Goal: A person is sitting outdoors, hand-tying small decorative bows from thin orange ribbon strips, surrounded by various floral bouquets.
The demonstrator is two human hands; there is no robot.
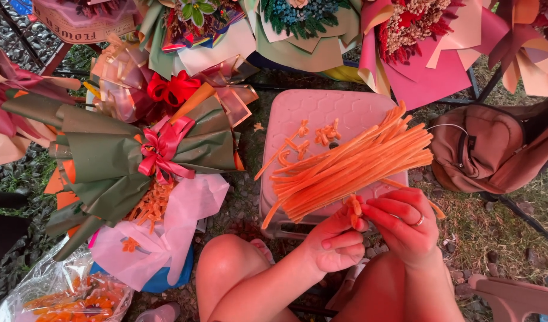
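Both hands pinch one orange stem (354,210) just below the stool (322,113).
Left hand (333,241) and right hand (405,223) fingers are closed on it; it looks light, soft and bendable, best held near the fold.

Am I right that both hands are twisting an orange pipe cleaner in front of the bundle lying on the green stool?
Not quite: the stool is pink, not green, as the head view shows. Both hands, left and right, do hold an orange pipe cleaner before the bundle.
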